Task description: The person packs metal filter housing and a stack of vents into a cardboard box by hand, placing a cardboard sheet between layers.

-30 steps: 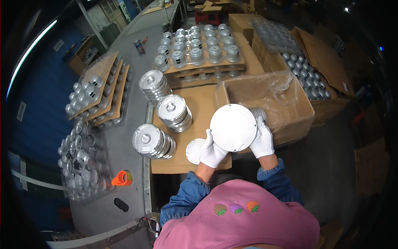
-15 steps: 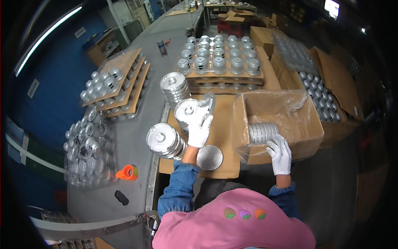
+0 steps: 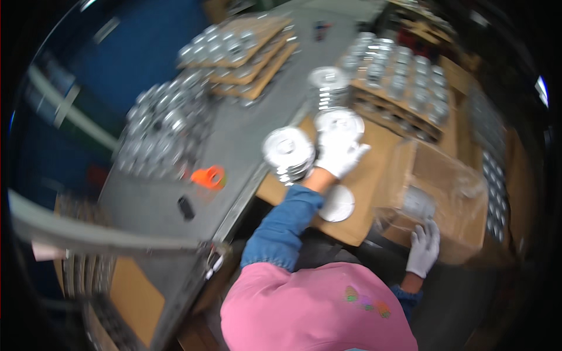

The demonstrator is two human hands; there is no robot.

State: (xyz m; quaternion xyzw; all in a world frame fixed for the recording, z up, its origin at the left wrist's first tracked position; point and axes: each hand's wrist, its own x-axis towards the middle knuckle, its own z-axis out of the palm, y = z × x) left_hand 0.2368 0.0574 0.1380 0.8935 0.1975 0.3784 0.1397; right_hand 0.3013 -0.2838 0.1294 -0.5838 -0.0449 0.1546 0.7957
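Note:
My gloved left hand lies against the near side of the middle stack of silver metal discs. Its thumb points out to the right, apart from the fingers, which are partly blurred over the stack. A second disc stack stands left of it, and a third one behind. On the cardboard by my left wrist lies a single flat round disc. My gloved right hand is at the near wall of a plastic-lined cardboard box, fingers apart and holding nothing visible. Inside the box sits a row of discs.
Silver cups on cardboard layers stand at the back right. More layered cups and a plastic-wrapped pile cover the table's left part. An orange tape dispenser and a black object lie nearby. A metal rail crosses the lower left.
The whole view has swung left and blurred. The tilted disc by my left hand no longer shows apart from the middle stack. My right hand remains beside the box's near wall.

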